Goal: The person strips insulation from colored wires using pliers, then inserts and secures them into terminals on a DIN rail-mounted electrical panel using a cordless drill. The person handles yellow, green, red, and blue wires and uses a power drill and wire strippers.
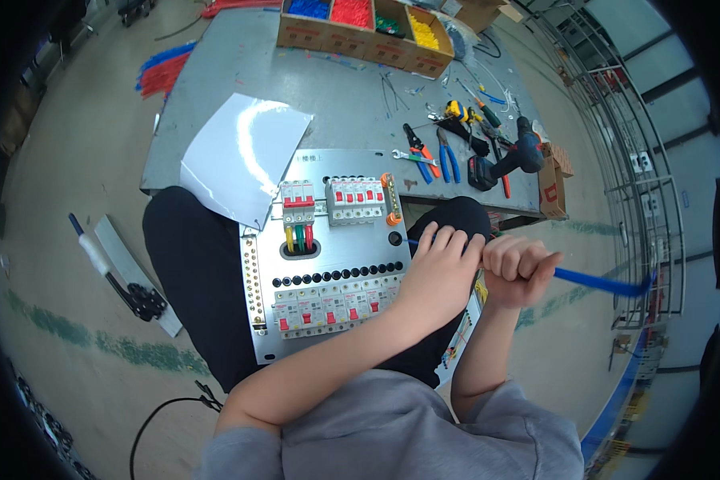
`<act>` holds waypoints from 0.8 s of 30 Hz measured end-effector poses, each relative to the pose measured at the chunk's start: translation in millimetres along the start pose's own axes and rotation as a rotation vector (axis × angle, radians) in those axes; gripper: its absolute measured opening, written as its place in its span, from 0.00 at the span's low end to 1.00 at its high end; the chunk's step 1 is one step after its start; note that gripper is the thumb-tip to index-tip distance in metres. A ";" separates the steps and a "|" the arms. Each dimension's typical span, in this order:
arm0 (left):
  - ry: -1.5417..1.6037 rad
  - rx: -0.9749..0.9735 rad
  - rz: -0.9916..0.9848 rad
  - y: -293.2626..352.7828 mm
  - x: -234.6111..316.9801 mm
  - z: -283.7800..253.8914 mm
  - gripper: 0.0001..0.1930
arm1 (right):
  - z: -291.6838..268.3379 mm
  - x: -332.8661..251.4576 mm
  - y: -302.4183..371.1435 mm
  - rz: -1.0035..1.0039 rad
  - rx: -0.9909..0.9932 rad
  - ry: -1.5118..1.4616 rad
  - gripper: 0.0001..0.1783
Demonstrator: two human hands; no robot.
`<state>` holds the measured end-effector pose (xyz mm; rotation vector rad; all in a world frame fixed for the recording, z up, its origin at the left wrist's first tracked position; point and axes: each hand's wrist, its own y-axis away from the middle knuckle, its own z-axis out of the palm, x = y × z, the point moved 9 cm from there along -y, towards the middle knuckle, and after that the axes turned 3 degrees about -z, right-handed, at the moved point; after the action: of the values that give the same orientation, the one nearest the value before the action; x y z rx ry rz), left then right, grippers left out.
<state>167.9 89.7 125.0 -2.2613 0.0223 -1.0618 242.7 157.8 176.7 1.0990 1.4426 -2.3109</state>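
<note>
A metal mounting panel point(348, 254) with circuit breakers rests across my lap. My left hand point(444, 268) reaches over its right side, fingers curled around a blue wire point(604, 280). Beside it, nearly touching, my right hand point(516, 268) is closed in a fist on the same wire, whose thick length sticks out to the right. A short blue piece shows between the panel's right edge and my left hand. At the upper part sit a red-switched breaker point(298, 200) with yellow, green and red wires below it, and a breaker row point(356, 200). Another breaker row point(328, 308) lines the lower part.
The grey workbench point(216, 72) ahead carries a divided cardboard box point(368, 50) of coloured parts, pliers point(448, 156), wire strippers point(418, 152), a wrench point(412, 158) and a cordless drill point(508, 156). A white sheet point(232, 160) overlaps the panel's upper left. Wire racks point(632, 168) stand right.
</note>
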 end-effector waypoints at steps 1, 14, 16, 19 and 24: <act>-0.080 -0.048 -0.028 2.4 -1.1 9.7 0.19 | -2.9 2.5 2.4 -0.029 0.019 0.022 0.36; -0.140 -0.182 -0.035 11.1 -30.8 40.0 0.12 | -27.9 33.4 16.3 -0.002 0.083 0.029 0.33; -0.123 -0.181 -0.025 8.7 -30.9 39.1 0.12 | -26.7 31.0 14.2 0.002 0.076 0.047 0.33; -0.127 -0.206 -0.027 7.5 -32.4 38.2 0.13 | -25.9 35.2 14.3 0.013 0.085 0.028 0.33; 0.059 -0.289 -0.213 26.5 -57.8 39.8 0.13 | -17.6 59.8 26.0 0.072 0.060 -0.004 0.33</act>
<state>163.0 105.3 51.9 -2.5335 -0.0446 -1.3079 222.8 171.7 113.7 1.1429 1.3178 -2.3189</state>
